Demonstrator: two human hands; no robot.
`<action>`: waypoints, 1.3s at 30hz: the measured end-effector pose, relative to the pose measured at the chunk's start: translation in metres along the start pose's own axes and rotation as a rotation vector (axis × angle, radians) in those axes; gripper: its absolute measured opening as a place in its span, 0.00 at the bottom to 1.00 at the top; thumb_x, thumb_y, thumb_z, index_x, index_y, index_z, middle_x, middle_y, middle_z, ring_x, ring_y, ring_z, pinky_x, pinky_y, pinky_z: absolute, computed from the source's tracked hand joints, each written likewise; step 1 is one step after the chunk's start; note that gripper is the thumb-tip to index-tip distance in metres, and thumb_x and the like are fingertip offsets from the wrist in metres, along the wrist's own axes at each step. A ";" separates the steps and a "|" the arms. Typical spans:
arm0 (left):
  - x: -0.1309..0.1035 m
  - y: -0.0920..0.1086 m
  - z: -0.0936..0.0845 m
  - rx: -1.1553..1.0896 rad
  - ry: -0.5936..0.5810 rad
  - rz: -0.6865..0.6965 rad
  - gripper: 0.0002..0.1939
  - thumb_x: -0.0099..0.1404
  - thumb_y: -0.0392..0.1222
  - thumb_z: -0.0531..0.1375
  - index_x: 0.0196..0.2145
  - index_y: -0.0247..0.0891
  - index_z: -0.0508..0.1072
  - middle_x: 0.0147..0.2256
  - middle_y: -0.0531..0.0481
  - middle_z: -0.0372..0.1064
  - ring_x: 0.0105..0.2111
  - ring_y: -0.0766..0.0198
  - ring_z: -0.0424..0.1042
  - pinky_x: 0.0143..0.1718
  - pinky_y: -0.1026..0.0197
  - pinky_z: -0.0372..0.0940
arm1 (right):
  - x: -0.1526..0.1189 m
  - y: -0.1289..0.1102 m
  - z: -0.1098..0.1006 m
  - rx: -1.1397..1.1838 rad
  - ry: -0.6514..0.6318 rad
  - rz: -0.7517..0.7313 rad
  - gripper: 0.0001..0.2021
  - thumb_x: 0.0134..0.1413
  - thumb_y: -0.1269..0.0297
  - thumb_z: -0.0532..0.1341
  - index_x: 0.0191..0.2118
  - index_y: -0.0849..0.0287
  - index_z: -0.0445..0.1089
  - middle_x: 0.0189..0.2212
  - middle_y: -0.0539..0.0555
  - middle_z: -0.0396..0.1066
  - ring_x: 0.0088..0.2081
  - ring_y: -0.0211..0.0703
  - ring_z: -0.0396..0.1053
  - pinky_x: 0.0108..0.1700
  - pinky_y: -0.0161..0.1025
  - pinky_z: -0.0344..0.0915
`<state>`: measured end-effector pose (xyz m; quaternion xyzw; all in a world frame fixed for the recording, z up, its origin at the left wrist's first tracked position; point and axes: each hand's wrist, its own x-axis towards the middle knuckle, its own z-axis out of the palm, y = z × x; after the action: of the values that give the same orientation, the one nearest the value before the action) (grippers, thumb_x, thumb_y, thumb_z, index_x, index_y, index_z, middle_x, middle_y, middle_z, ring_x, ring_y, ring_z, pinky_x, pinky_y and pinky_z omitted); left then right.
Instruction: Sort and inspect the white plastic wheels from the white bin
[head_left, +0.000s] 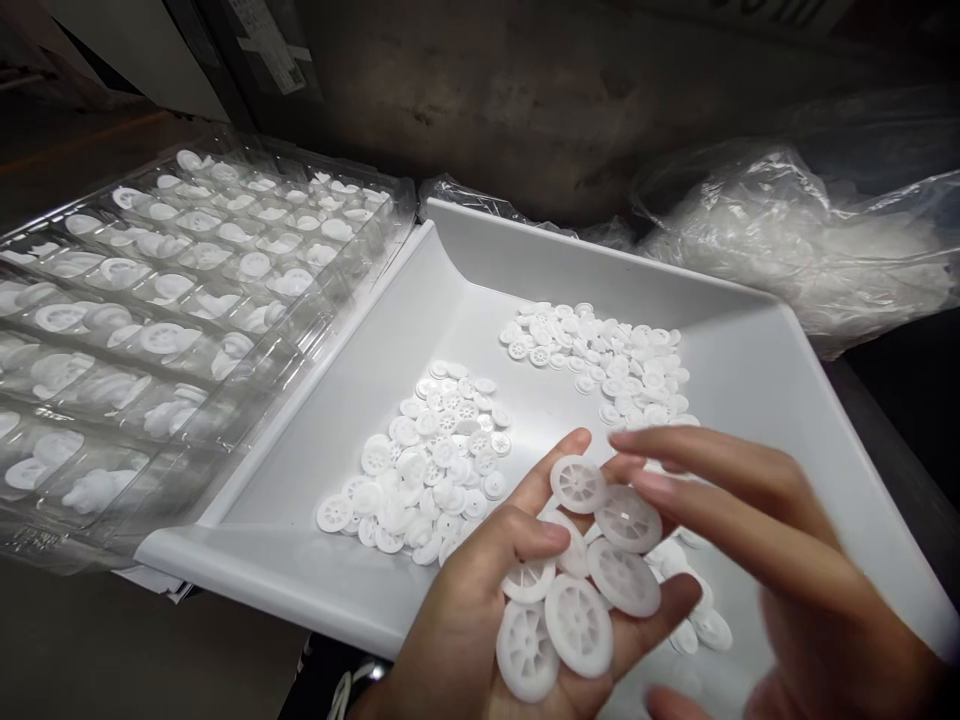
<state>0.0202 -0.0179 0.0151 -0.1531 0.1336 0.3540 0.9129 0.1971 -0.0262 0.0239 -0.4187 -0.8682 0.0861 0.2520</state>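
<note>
My left hand (480,590) lies palm up and cradles several white plastic wheel-like discs (579,625). They have spoked centres and overlap one another across the palm, with the thumb resting on one. From the right, my right hand (780,540) reaches over with its fingers stretched out and apart. Its fingertips are at the upper discs; whether they touch them I cannot tell. Both hands are above a large white tray (300,470). Inside it, loose discs lie in a left heap (427,460) and a back heap (600,350); more show partly behind my right hand.
Left of the tray stands a clear plastic compartment tray (289,365), its pockets holding similar white parts. A clear plastic bag (795,230) with whitish contents sits at the back right. Behind everything rises a dark, stained wall-like surface (480,110).
</note>
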 end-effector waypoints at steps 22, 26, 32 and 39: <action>0.004 0.002 -0.002 0.216 -0.194 -0.086 0.22 0.61 0.30 0.48 0.51 0.33 0.72 0.57 0.41 0.65 0.65 0.52 0.50 0.64 0.47 0.46 | 0.023 0.014 0.001 0.506 -0.134 0.479 0.09 0.67 0.57 0.52 0.39 0.48 0.68 0.30 0.45 0.70 0.30 0.34 0.69 0.28 0.29 0.65; 0.006 0.005 -0.007 0.335 -0.290 -0.109 0.28 0.63 0.32 0.46 0.61 0.36 0.61 0.66 0.44 0.49 0.67 0.51 0.42 0.65 0.41 0.38 | 0.021 0.013 0.008 0.705 -0.107 0.801 0.16 0.63 0.46 0.54 0.33 0.51 0.69 0.26 0.47 0.68 0.26 0.36 0.66 0.24 0.30 0.64; 0.005 0.004 -0.013 0.299 -0.305 -0.111 0.27 0.62 0.34 0.50 0.60 0.33 0.62 0.66 0.41 0.47 0.66 0.54 0.46 0.63 0.50 0.49 | 0.025 0.008 0.013 1.155 0.016 1.087 0.16 0.56 0.46 0.62 0.31 0.54 0.68 0.28 0.47 0.67 0.25 0.34 0.63 0.24 0.29 0.63; -0.003 0.008 -0.017 0.298 -0.280 -0.148 0.29 0.62 0.34 0.53 0.61 0.29 0.60 0.65 0.36 0.49 0.64 0.49 0.52 0.60 0.49 0.55 | 0.028 0.005 0.015 1.426 -0.062 1.168 0.17 0.59 0.47 0.58 0.30 0.57 0.65 0.25 0.46 0.60 0.22 0.31 0.54 0.23 0.29 0.55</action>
<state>0.0102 -0.0201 -0.0006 0.0246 0.0447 0.2800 0.9586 0.1777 -0.0006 0.0195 -0.5335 -0.2669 0.7253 0.3436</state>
